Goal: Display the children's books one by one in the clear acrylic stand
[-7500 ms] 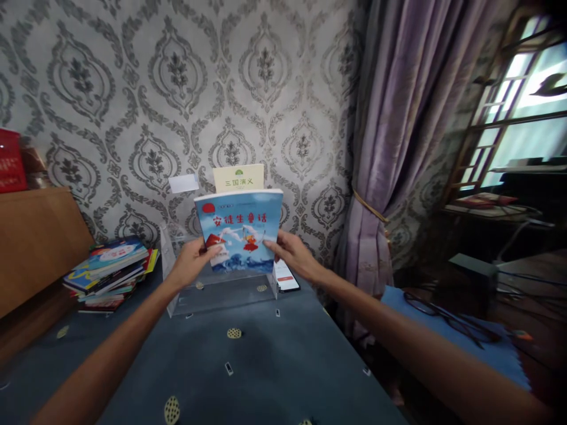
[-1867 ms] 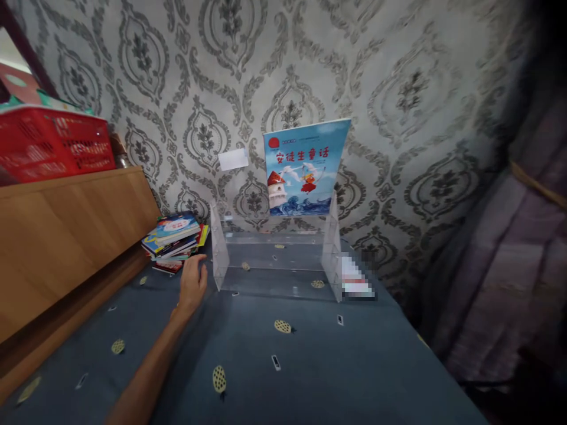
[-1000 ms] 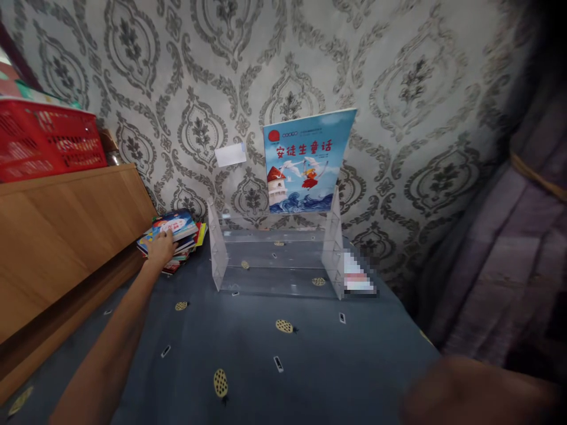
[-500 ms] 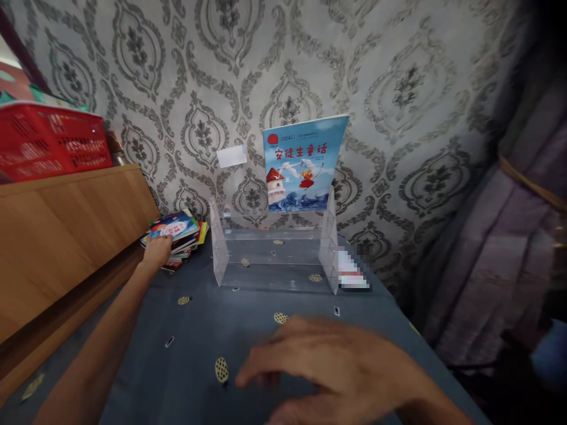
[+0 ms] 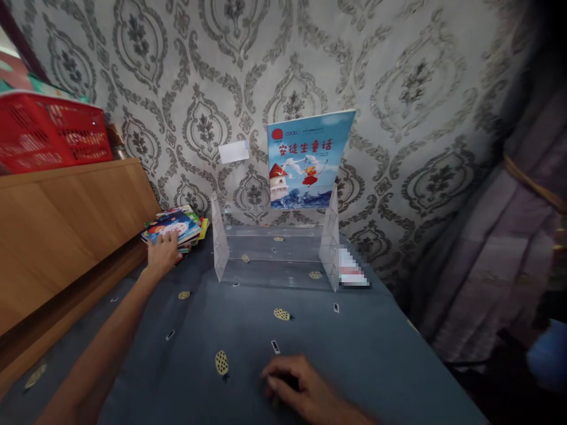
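My left hand [image 5: 163,254] reaches out to a stack of colourful books [image 5: 177,225] at the left by the wall, its fingers closed on the top book's near edge. My right hand [image 5: 301,389] rests low on the blue cloth [image 5: 248,330], fingers curled down against it, holding nothing. A clear acrylic display stand [image 5: 274,248] stands in the middle by the wall. A blue picture book [image 5: 306,158] with a lighthouse cover stands upright in its back tier.
A wooden cabinet [image 5: 57,224] runs along the left with a red basket [image 5: 48,133] on top. A blurred-out flat object [image 5: 353,274] lies right of the stand. A purple curtain [image 5: 509,236] hangs at the right. A white card [image 5: 233,151] is stuck on the patterned wall.
My right hand has dropped lower in view and curled onto the cloth. My left hand stays on the book stack, having reached it about a second ago.
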A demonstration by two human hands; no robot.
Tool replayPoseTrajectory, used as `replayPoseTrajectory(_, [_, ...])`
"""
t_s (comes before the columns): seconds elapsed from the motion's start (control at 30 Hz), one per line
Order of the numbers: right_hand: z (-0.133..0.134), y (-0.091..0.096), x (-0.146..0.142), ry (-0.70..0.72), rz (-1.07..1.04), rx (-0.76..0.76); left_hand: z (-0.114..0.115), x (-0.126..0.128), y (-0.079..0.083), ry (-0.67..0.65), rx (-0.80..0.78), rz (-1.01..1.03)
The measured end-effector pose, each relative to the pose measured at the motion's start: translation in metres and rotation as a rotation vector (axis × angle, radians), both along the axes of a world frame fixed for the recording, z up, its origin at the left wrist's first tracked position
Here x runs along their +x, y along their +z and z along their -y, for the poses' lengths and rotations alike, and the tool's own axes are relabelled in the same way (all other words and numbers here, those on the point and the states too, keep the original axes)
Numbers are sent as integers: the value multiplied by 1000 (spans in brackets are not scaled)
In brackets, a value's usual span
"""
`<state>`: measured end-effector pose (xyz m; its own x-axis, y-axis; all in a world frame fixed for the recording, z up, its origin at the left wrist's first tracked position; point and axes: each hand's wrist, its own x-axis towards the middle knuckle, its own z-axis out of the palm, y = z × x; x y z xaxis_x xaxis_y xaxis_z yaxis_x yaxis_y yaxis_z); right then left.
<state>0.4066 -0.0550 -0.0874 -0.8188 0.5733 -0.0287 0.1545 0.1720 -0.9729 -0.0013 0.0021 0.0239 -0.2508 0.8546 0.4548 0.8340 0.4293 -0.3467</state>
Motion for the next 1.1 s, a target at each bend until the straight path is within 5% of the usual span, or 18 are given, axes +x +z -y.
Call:
replayPoseTrajectory(0.27, [-2, 0, -3, -35, -64, -97, 13, 2, -14, 24, -38, 3])
replayPoseTrajectory(0.7, [-2, 2, -1, -5, -83, -94, 97, 51, -50, -28, -150, 21])
replayPoseTrajectory(0.9, [-5, 0, -2, 16, -83, -95, 150, 70, -61, -87, -514, 434])
replayPoseTrajectory(1.0, [-5, 0, -2, 18, -83, -95, 149, 56, -57, -202, -510, 646])
replayPoseTrajectory(1.1, [-4, 1, -2, 14, -84, -95, 122, 28, -59, -171, -400, 678])
